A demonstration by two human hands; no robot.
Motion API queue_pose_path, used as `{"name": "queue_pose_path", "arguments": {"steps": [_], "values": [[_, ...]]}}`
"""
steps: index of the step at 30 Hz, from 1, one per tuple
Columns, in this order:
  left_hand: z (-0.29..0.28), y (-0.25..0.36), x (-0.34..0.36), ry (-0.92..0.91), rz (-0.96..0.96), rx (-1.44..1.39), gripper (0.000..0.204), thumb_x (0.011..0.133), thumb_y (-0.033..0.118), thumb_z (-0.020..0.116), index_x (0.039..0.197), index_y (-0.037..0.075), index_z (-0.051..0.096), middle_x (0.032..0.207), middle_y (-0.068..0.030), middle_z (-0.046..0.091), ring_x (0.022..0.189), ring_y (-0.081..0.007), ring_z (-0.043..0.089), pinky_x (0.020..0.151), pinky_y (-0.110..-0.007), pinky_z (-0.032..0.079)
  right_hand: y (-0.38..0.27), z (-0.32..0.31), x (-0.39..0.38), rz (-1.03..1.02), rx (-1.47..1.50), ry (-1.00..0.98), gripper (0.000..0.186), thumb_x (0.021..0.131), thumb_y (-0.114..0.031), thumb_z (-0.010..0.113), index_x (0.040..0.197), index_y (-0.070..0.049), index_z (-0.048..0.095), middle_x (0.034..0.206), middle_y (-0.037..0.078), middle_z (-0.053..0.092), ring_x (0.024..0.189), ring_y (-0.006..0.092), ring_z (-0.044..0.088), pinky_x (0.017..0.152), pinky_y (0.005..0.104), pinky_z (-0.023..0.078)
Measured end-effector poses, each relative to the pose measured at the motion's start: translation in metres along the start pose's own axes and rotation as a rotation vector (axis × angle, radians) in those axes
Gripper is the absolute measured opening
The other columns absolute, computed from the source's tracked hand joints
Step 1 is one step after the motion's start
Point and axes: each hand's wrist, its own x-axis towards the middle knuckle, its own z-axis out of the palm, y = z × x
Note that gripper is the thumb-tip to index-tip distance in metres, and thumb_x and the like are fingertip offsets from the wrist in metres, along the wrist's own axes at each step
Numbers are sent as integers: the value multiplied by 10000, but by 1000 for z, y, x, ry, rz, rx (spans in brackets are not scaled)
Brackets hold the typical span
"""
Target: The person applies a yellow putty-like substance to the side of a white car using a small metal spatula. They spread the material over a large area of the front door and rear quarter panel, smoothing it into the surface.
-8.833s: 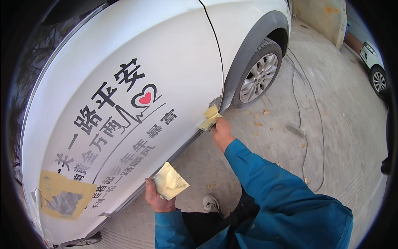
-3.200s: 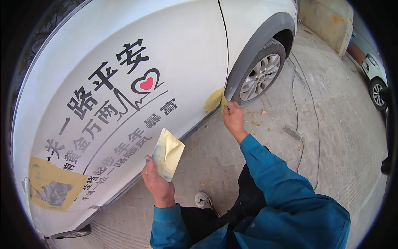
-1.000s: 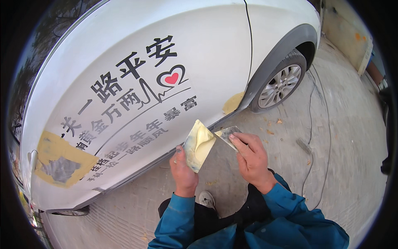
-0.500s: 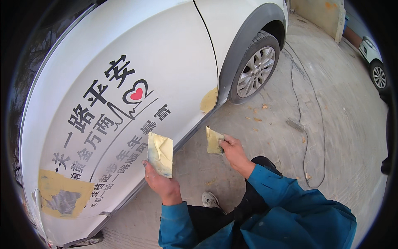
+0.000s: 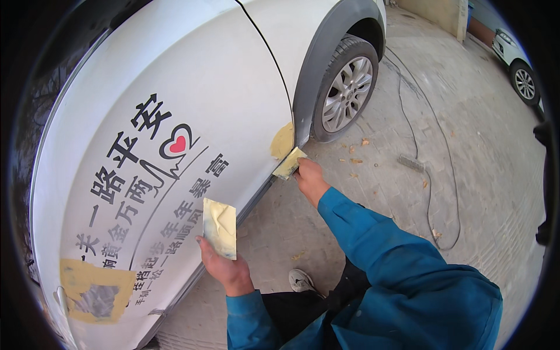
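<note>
My left hand (image 5: 226,269) holds up a flat rectangular plate (image 5: 220,242) bearing a mound of pale yellow putty (image 5: 218,217). Pinched in my right hand (image 5: 309,175) is a putty spreader (image 5: 290,164) smeared with the same yellow paste. Its edge lies at the bottom corner of the white car door (image 5: 233,111), just below a yellow filler patch (image 5: 282,141); whether it touches the panel I cannot tell. A larger yellow patch (image 5: 70,280) with a grey middle sits at the lower left of the door. Dark lettering and a red heart decorate the panel.
A silver-spoked wheel (image 5: 350,96) stands just beyond the door, under a grey arch. On the paved ground (image 5: 373,216), a dark cable (image 5: 430,216) runs past a small grey block (image 5: 411,163). Another white car (image 5: 514,64) is parked at far right. My shoe (image 5: 301,280) shows below.
My right hand has reached forward and left, bringing the spreader to the door's lower corner. The left hand still holds the plate, slightly lower in view. The view has shifted a little.
</note>
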Motion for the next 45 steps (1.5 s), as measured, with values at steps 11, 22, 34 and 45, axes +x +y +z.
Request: {"name": "queue_pose_path", "arguments": {"steps": [11, 22, 34, 45], "values": [[0, 1, 3, 16, -20, -45, 504, 1183, 416, 404, 1510, 42, 488, 1419, -111, 641, 1185, -254, 681, 897, -422, 586, 5, 25, 10, -59, 19, 42, 130, 999, -76, 618, 1039, 26, 687, 986, 129, 687, 767, 255, 644, 587, 427, 461], [1, 2, 3, -13, -21, -52, 507, 1181, 417, 411, 1509, 39, 495, 1411, -108, 645, 1178, -249, 683, 889, -414, 596, -8, 47, 17, -32, -29, 0, 227, 1008, -118, 689, 1161, 50, 688, 1127, 135, 707, 936, 261, 698, 768, 408, 602], [5, -3, 1, -37, -26, -1, 594, 1193, 408, 360, 1483, -88, 508, 1442, -167, 619, 1285, -264, 638, 1088, -390, 512, -17, 72, -41, -253, -215, -61, 341, 1015, -103, 697, 1294, 93, 685, 1147, 113, 723, 924, 199, 693, 808, 389, 613], [4, -4, -2, -41, -54, 30, 581, 1189, 402, 390, 1435, -100, 548, 1384, -169, 657, 1232, -257, 664, 1054, -380, 521, -14, -25, -28, -566, -761, 114, 233, 948, -133, 611, 1064, 14, 750, 846, 205, 718, 782, 334, 704, 743, 476, 538]]}}
